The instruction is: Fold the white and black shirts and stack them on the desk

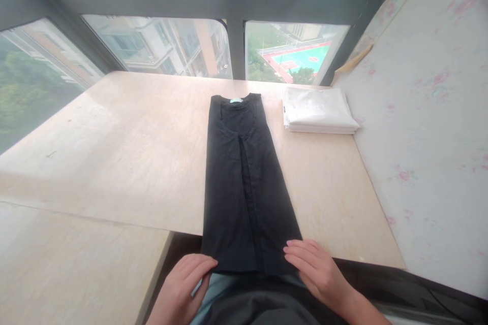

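Note:
A black sleeveless top (229,193) lies lengthwise on the pale ledge, its neckline and a small light label at the window end. Both sides look folded in toward the middle, leaving a narrow gap down the front. The lower end reaches past the ledge's near edge toward my body. My left hand (186,282) pinches its near left corner, fingers closed. At the near right corner, my right hand (320,269) has its fingers over the cloth edge and grips it; the thumb is hidden.
A neat stack of folded white cloth or sheets (318,109) sits at the back right, near the flowered wall (430,127). Dark window frames (236,45) border the far edge of the ledge (125,162). Another pale surface (76,264) adjoins at the near left.

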The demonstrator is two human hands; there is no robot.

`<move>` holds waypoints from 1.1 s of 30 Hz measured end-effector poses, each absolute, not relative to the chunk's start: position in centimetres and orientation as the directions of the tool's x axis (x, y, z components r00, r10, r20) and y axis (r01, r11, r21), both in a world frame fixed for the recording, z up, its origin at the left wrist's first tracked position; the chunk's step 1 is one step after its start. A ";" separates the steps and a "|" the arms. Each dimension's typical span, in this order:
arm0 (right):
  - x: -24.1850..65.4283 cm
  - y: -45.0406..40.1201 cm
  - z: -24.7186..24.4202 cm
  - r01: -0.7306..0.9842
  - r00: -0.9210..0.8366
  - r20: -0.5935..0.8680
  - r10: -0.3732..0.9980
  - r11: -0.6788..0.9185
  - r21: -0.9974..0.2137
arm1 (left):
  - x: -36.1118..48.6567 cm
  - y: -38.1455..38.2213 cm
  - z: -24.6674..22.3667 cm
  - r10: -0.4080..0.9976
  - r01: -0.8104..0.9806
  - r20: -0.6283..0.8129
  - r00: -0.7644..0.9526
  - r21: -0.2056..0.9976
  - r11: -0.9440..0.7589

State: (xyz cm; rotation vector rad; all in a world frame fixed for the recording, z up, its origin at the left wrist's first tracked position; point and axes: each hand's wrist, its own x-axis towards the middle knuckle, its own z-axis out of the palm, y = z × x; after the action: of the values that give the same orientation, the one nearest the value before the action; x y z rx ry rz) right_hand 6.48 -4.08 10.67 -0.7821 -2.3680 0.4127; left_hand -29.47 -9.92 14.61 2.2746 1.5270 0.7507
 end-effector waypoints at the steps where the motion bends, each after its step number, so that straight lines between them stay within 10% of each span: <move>1: 6.9 -4.3 11.4 0.425 -0.633 0.431 0.644 0.753 -0.501 | -29.3 -10.1 15.2 0.939 0.737 0.205 0.278 0.581 -0.345; 6: 8.5 -3.4 16.2 0.442 -0.556 0.312 0.770 0.592 -0.674 | -29.2 -9.7 18.6 0.982 0.589 -0.011 0.191 0.802 -0.106; 16: 5.5 11.0 20.3 0.493 -0.421 0.283 0.862 0.479 -0.726 | -32.5 4.2 19.4 0.999 0.528 -0.035 -0.033 0.848 0.048; 33: 0.7 25.6 8.8 0.613 -0.231 0.038 0.972 0.176 -0.770 | -34.0 21.6 14.8 0.915 0.617 -0.382 0.131 0.754 0.227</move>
State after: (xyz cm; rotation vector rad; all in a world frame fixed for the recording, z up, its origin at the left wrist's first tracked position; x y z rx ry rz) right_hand 0.73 25.62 8.81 -1.4882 -1.9186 0.8686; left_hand -34.05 21.55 14.85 1.4805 1.5755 0.4050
